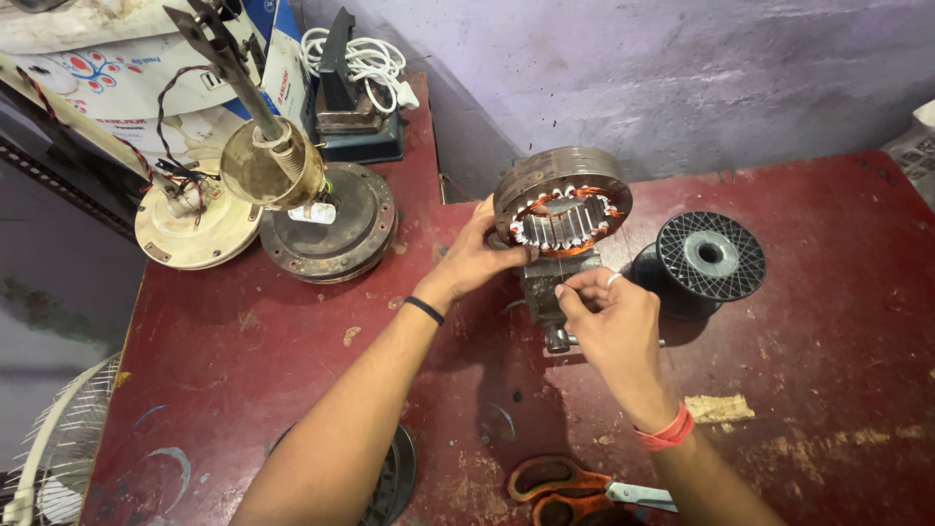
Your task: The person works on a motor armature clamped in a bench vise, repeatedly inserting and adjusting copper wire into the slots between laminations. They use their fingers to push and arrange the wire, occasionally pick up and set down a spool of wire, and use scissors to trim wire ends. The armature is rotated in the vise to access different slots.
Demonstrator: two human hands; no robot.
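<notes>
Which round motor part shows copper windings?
The ring-shaped stator held by the left hand; the dark housing and cream cover at left show none.

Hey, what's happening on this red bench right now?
A person is working on a round motor stator with copper windings, which stands on edge on a small metal vise. The left hand steadies the stator's rim, while the right hand pinches something fine just below it, too small to make out. A black spool stands to the right, orange-handled scissors lie near the front edge, and dismantled fan parts sit at the back left.
</notes>
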